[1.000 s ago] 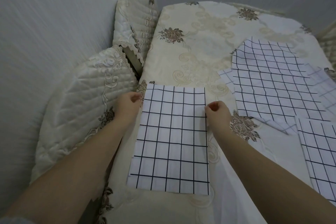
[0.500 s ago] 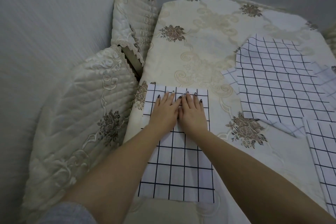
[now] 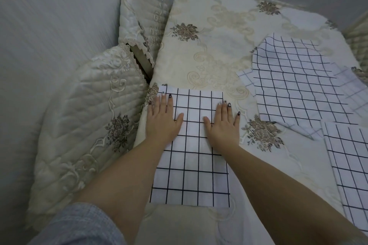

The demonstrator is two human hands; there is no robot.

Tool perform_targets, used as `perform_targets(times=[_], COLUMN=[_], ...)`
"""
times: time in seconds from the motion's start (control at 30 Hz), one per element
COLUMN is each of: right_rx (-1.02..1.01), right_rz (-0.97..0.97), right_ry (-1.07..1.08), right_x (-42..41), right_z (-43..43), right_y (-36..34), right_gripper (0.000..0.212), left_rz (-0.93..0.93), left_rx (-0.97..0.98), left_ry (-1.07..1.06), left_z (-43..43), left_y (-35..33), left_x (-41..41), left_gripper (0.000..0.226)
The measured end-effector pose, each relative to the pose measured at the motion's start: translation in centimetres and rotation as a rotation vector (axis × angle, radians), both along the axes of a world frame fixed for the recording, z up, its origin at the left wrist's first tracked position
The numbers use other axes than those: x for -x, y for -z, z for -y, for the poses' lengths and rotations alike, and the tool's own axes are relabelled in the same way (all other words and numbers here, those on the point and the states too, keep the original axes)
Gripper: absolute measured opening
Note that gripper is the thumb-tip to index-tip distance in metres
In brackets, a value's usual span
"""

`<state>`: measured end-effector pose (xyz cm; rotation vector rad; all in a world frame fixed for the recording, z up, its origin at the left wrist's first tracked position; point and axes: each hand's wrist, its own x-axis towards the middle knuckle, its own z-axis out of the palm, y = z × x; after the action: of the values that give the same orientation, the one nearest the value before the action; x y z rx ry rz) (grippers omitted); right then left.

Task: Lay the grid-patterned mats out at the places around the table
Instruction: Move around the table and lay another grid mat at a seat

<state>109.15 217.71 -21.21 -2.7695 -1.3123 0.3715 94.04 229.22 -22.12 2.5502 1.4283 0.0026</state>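
I see a quilted chair cover [image 3: 79, 125] left of the fingers. Left hand [image 3: 162, 123]: fingers [image 3: 163, 103] straight, pressed flat on the left edge of the grid mat [image 3: 191, 165]. Right hand [image 3: 224, 125]: fingers flat across the mat's right edge, pinky on the counter [image 3: 209, 36]. Spare grid mats [image 3: 298, 85] are piled right of the fingers.

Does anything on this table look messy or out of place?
Yes, the grid mats on the right: several lie overlapped in a crooked heap, corners poking out from under the top one. The mat under the left hand and right hand lies smooth and flat.
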Motion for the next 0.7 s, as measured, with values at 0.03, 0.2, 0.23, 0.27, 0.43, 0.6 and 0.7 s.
perform_targets(times=[0.03, 0.2, 0.23, 0.27, 0.43, 0.6, 0.7], right_rx=[0.003, -0.006, -0.032, -0.064, -0.104, -0.062, -0.055], right_rz=[-0.006, -0.007, -0.001, -0.007, 0.0, 0.034, 0.05], right_ry=[0.0, -0.037, -0.064, -0.098, -0.175, -0.1, -0.088], right_x=[-0.1, 1.6, 2.7, 3.9, 9.7, 11.7, 11.3], right_z=[0.5, 2.8, 3.3, 3.8, 7.3, 10.5, 11.9], right_y=[-0.1, -0.9, -1.0, -1.1, -0.6, 0.4, 0.5], right_gripper=[0.074, 0.069, 0.07, 0.073, 0.063, 0.061, 0.071], left_rz=[-0.005, 0.052, 0.061, 0.068, 0.076, 0.009, -0.014], left_rx=[0.013, 0.042, 0.028, 0.008, -0.038, 0.011, -0.023], left_ry=[0.003, -0.01, 0.004, 0.032, 0.153, 0.125, 0.136], left_z=[0.1, 2.5, 3.5, 4.7, 11.6, 14.9, 14.8], left_y=[-0.1, -1.3, -1.6, -1.8, -1.4, -0.6, -0.2], left_x=[0.6, 3.3, 3.6, 3.7, 4.3, 6.9, 8.8], left_gripper=[0.074, 0.073, 0.071, 0.067, 0.06, 0.056, 0.057])
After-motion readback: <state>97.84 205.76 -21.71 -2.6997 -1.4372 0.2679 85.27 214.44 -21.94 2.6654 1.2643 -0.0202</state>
